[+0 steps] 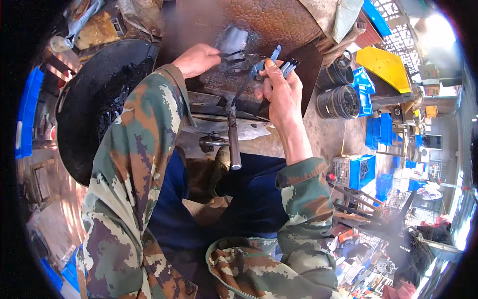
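My left hand [197, 61] is closed on a dark, narrow two-pronged piece [232, 56] above the dark metal workbench [199, 85]. Close by to the right, my right hand [283, 93] pinches a slim blue piece [272, 54] between thumb and fingers. Several grey-blue ridged pieces [288, 69] stick out of the same hand; their exact kind is not clear. A dark metal bar [234, 137] juts from the bench edge toward my lap, below and between both hands.
To the left stands a large round black pan [74, 124] with dark pieces in it. Black buckets [338, 103], blue crates [362, 172] and a yellow panel [383, 69] are on the right. A fan [393, 224] stands at lower right.
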### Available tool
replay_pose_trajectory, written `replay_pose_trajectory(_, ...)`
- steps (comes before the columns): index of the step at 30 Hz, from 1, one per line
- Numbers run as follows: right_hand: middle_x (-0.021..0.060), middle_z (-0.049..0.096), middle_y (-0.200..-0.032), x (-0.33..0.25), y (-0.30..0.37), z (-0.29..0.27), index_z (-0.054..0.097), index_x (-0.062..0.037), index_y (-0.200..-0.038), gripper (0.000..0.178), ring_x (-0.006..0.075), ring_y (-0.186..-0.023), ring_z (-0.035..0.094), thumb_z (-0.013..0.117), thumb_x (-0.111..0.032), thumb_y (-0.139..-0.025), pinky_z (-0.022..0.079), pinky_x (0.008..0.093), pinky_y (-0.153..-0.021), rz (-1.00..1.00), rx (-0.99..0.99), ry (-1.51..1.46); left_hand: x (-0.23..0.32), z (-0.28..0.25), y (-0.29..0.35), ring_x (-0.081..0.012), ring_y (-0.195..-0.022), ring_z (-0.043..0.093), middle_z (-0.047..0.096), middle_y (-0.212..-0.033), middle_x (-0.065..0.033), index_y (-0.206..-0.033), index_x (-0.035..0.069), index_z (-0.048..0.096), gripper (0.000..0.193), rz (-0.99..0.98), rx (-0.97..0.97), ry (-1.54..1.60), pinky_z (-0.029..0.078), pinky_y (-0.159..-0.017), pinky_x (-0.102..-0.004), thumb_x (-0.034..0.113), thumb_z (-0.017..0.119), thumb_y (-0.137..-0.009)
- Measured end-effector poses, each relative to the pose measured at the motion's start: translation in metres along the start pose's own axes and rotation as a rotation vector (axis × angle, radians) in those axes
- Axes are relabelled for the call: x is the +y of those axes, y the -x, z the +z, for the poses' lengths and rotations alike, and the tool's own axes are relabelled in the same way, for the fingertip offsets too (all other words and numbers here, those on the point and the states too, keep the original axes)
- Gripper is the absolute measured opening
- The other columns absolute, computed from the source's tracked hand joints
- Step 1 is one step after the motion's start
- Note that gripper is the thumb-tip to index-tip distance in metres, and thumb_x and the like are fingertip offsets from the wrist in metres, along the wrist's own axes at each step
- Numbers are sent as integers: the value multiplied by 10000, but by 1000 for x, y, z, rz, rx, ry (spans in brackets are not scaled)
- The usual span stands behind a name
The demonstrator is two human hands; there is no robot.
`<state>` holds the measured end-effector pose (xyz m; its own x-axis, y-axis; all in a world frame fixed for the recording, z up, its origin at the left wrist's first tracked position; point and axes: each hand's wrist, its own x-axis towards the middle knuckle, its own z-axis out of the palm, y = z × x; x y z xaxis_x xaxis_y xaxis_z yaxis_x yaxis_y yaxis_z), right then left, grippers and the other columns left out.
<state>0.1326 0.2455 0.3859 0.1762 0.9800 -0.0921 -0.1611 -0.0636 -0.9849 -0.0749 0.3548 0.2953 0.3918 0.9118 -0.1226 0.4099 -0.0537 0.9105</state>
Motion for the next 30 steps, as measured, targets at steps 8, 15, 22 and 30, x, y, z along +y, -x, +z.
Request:
replay_pose_trajectory(8, 75, 615, -831, 0, -2, -9, 618, -11, -995, 176, 110, -511, 477, 579, -183, -984, 554, 344, -545, 8, -43, -69, 7, -8, 13, -230, -806, 585, 620, -894, -108, -979, -36, 683, 223, 219, -26, -131, 450, -750, -358, 132, 592, -864)
replay_pose_trajectory(15, 130, 634, -888, -8, -3, -16, 564, -25, -1024, 191, 243, -730, 676, 568, -214, -995, 594, 392, -689, 56, 82, -198, 8, -8, 11, -197, -753, 534, 537, -855, -79, -1034, -31, 678, 226, 342, -70, -219, 433, -720, -336, 39, 564, -852)
replay_pose_trajectory(22, 125, 612, -891, -14, 4, -13, 538, -23, -1030, 203, 279, -795, 670, 548, -224, -1004, 600, 451, -751, 127, 74, -383, 35, -6, 20, -354, -851, 615, 635, -872, -165, -963, 53, 703, 240, 272, 66, -449, 466, -746, -430, 231, 568, -873)
replay_pose_trajectory(30, 18, 551, -740, -17, 15, -23, 582, -76, -893, 177, 118, -529, 428, 634, -231, -959, 448, 300, -500, 132, -42, -451, 40, -17, 24, -321, -803, 623, 652, -908, -178, -1043, -13, 671, 308, 157, 214, -418, 473, -752, -403, 254, 585, -916)
